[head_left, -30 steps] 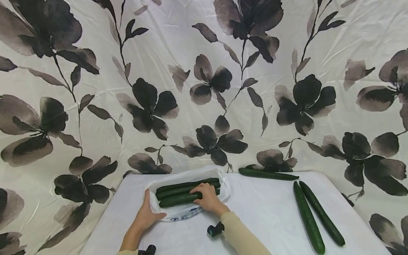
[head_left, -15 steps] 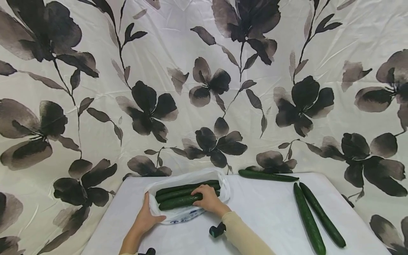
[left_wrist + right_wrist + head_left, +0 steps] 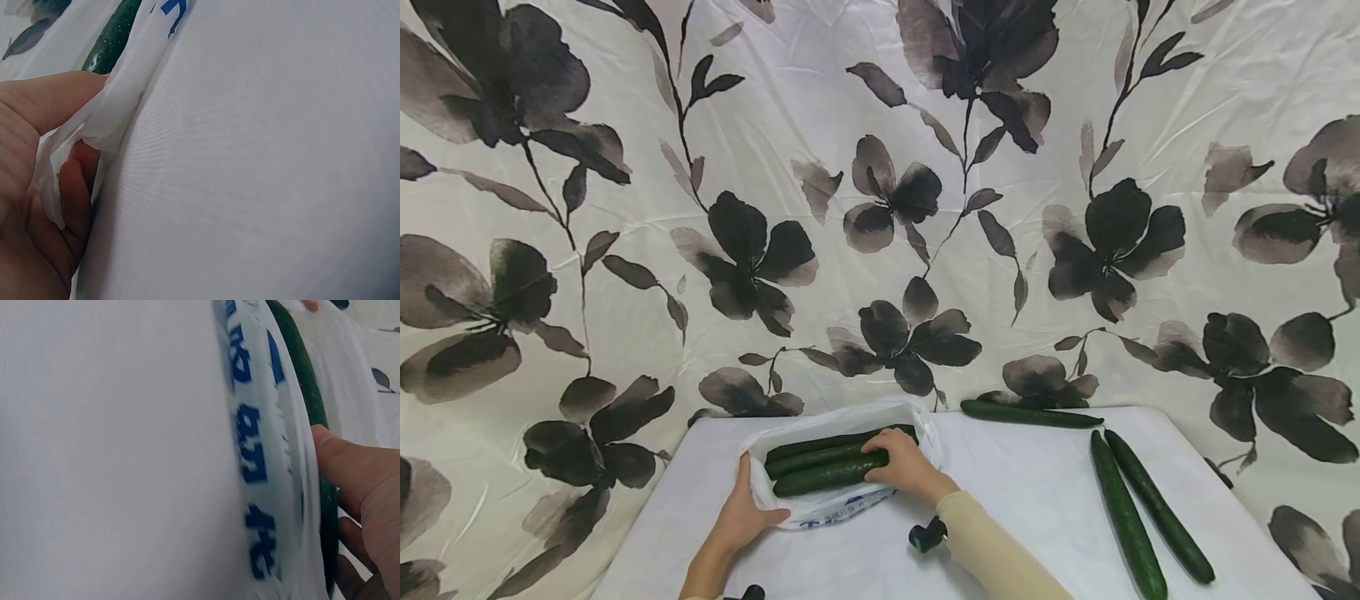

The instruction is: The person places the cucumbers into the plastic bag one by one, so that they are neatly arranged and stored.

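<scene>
Pinches the white bag with left hand, grips front cucumber inside with right hand; has apparently three bagged and three loose cucumbers left, right of the bag

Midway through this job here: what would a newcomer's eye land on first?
Probably the backdrop of large dark flowers, filling most of the head view behind the table. Next, the white bag near the table's far edge, its left end held by the left hand, while the right hand grips the front cucumber inside. Then three loose cucumbers stand out green on the table's right half.
</scene>
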A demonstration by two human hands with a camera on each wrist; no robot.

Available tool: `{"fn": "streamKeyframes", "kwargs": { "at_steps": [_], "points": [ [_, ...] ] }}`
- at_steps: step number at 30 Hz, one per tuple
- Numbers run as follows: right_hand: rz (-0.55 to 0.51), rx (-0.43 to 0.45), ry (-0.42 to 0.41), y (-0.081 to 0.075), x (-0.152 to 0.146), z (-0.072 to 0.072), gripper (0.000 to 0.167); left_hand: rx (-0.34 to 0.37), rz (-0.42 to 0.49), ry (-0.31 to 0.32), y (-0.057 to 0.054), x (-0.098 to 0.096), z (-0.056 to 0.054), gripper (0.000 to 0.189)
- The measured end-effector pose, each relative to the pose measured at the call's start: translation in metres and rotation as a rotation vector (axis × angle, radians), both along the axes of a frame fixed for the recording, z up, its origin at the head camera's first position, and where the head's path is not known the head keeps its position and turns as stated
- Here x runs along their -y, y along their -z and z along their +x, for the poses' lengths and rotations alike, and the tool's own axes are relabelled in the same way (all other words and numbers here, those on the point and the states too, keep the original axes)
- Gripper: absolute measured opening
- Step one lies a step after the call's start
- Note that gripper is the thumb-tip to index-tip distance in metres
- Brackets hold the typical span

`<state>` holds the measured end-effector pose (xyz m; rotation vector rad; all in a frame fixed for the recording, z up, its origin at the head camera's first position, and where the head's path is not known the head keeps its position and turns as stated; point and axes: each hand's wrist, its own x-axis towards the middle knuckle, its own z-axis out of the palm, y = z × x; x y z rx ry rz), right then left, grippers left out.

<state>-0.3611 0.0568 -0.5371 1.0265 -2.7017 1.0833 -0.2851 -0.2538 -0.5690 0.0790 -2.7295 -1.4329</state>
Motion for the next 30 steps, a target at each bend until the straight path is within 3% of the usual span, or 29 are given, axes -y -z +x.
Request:
{"fn": "streamKeyframes", "kwargs": {
  "at_steps": [8, 16, 20, 23, 30],
  "points": [
    [-0.051, -0.062, 0.001, -0.011, -0.027, -0.018, 0.034, -0.020, -0.021, 0.020, -0.003, 0.001, 0.000, 0.142],
    [-0.206, -0.079, 0.064, -0.035, -0.071, -0.036, 0.034, -0.041, -0.046, 0.059, -0.003, 0.003, -0.005, 0.139],
    [-0.182, -0.069, 0.160, -0.045, -0.097, -0.047, 0.032, -0.040, -0.034, 0.065, -0.005, 0.005, -0.008, 0.138],
    [-0.136, -0.006, 0.242, -0.052, -0.117, -0.053, 0.032, -0.059, -0.044, 0.069, -0.006, 0.007, -0.008, 0.132],
    [-0.068, 0.047, 0.357, -0.048, -0.163, -0.067, 0.032, -0.120, -0.086, 0.066, -0.007, 0.015, -0.011, 0.106]
  ]
}}
